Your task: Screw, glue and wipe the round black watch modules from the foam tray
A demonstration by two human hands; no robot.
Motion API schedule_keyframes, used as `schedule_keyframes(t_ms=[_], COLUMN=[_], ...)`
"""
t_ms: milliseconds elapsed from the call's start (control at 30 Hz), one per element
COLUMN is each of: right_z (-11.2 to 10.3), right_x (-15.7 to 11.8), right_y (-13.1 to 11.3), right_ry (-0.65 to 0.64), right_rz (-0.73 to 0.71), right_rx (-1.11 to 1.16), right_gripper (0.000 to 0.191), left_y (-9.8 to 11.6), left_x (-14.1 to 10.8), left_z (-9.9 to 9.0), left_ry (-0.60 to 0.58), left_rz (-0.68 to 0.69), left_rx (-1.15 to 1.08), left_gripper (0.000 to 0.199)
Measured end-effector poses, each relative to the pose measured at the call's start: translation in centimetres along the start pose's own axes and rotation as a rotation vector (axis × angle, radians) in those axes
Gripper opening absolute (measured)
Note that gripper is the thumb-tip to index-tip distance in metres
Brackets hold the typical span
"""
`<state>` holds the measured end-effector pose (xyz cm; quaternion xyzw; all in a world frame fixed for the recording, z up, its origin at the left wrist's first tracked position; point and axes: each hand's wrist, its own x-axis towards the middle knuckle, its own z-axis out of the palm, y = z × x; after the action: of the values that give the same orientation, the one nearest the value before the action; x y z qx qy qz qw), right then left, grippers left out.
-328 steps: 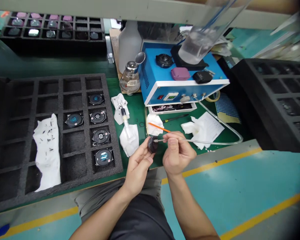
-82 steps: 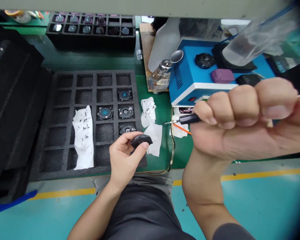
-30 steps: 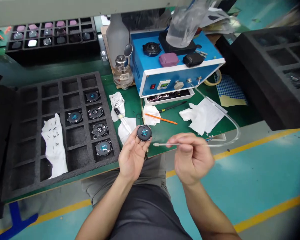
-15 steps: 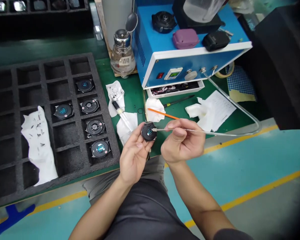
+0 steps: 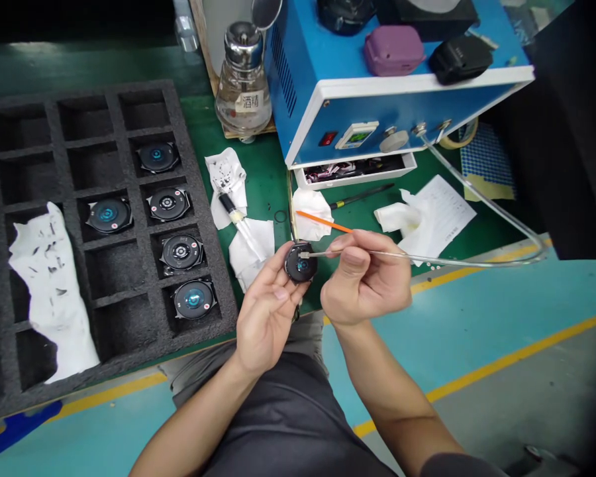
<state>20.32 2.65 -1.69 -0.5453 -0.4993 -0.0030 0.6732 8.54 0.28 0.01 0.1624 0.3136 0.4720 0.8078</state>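
Observation:
My left hand (image 5: 264,318) is closed around the edge of a round black watch body (image 5: 300,263), its back with a blue ring mark facing up. In my right hand (image 5: 370,278) a thin metal needle (image 5: 322,254) is pinched between thumb and fingers. The needle's flat tip lies over the watch back, left of its centre; whether it touches cannot be made out. From the needle's rear, a clear tube (image 5: 516,228) loops up to a blue control box (image 5: 417,99). An orange stick (image 5: 322,220) lies behind my right hand on a white wipe.
On the left, a black foam tray (image 5: 171,119) holds several watch bodies and a smudged white cloth (image 5: 57,291). An alcohol bottle (image 5: 242,86) stands beside the box. A syringe-like tube (image 5: 243,228), a black tool (image 5: 362,196) and a paper sheet (image 5: 444,211) lie on the green mat.
The view has shifted slightly, so the tray and box sit differently in frame. The needle tip has moved from the centre of the watch back towards its upper left.

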Motion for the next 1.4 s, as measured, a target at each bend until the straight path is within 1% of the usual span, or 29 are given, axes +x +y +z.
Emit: schedule_keyframes(t_ms=[133,267,500,600,767,867,1033,1400], right_z=[0.2,0.2,0.1,0.3,0.9,1.2,1.2,1.0], right_x=[0.0,0.0,0.1,0.3,1.2,1.6,1.7,1.4], right_y=[-0.1,0.2,0.8,0.8,1.2,1.2,0.9,1.3], right_ry=[0.007,0.023,0.008,0.063,0.274,0.349,0.359,0.388], right_rz=[0.003,-0.004,-0.115,-0.118,-0.173,-0.142,-0.118,-0.076], right_rx=[-0.02,0.028,-0.009,0.003,0.12,0.164,0.162,0.202], right_gripper=[0.012,0.013,0.014,0.011,0.013,0.014,0.019,0.02], left_y=[0.0,0.0,-0.1,-0.1,-0.1,-0.1,0.0,0.0], left_x=[0.0,0.0,0.0,0.1,0.2,0.2,0.2,0.3], left_z=[0.0,-0.1,-0.3,-0.2,-0.3,-0.3,-0.1,0.3], left_ry=[0.005,-0.019,-0.053,-0.037,-0.002,-0.001,0.005,0.025], left_rz=[-0.007,0.008,0.013,0.012,0.014,0.024,0.027,0.029], left_rx=[0.008,-0.007,-0.039,-0.064,-0.061,-0.035,-0.011,0.01], left_gripper=[0.049,0.047,0.048,0.047,0.044,0.043,0.043,0.039])
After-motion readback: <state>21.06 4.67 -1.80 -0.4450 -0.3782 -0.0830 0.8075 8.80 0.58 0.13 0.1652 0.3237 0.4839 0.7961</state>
